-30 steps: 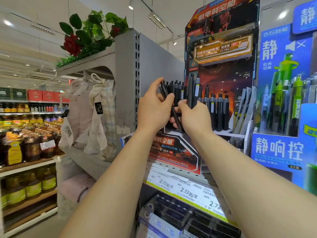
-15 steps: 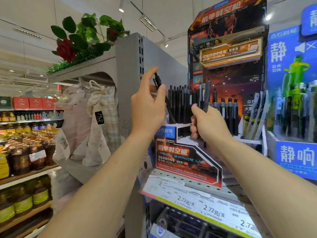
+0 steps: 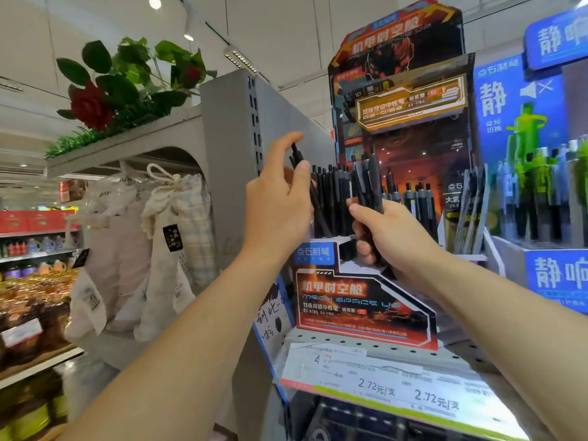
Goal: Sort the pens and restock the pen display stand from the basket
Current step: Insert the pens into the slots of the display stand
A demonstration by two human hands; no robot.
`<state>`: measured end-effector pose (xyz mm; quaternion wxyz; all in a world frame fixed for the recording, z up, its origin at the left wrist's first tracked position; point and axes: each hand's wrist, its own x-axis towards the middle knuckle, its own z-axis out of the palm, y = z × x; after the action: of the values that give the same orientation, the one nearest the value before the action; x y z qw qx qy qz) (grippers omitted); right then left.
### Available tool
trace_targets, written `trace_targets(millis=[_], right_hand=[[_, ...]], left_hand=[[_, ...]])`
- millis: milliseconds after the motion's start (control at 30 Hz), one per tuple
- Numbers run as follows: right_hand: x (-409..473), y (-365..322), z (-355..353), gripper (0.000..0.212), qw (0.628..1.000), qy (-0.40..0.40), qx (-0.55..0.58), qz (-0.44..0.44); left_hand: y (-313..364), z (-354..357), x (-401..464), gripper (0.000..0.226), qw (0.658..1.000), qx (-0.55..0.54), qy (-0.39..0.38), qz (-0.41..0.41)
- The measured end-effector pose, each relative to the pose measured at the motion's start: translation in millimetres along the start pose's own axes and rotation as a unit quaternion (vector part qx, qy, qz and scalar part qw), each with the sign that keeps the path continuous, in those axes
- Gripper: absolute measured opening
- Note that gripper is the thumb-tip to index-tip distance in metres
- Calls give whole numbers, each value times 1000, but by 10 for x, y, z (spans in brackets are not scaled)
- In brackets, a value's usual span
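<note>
A red and black cardboard pen display stand (image 3: 366,300) sits on the shelf, with a row of black pens (image 3: 334,198) upright in its left compartment. My left hand (image 3: 280,198) pinches a black pen (image 3: 313,198) between thumb and fingers; the pen leans over the stand's left edge. My right hand (image 3: 391,237) grips a small bundle of black pens (image 3: 369,183) just right of that row, tips up. More dark pens (image 3: 420,202) stand further back in the stand. The basket is not in view.
A blue pen display with green and grey pens (image 3: 541,192) stands at the right. A grey shelf upright (image 3: 229,160) rises to the left of the stand. Price labels (image 3: 397,386) line the shelf edge. Cloth bags (image 3: 165,249) hang at the left; bottles fill far-left shelves.
My hands have drawn apart: the left hand lifted its pen up and left, the right hand moved right with its bundle. The view shifted closer to the stand.
</note>
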<state>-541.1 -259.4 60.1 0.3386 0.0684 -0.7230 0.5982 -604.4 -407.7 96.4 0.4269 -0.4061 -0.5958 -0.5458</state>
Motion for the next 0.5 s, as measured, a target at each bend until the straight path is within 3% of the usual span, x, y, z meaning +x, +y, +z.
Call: trace_targets(millis=[200, 267, 333, 500], right_hand=[[25, 7, 20, 13, 1000, 24, -12, -3], [63, 38, 10, 38, 999, 38, -22, 5], [91, 37, 15, 49, 999, 44, -31, -5], [78, 73, -5, 27, 999, 41, -4, -12]], left_hand=[[-18, 29, 88, 55, 991, 108, -72, 24], [-31, 53, 81, 67, 987, 129, -87, 31], [-48, 75, 86, 72, 985, 142, -84, 47], [-120, 164, 5, 61, 983, 141, -113, 37]])
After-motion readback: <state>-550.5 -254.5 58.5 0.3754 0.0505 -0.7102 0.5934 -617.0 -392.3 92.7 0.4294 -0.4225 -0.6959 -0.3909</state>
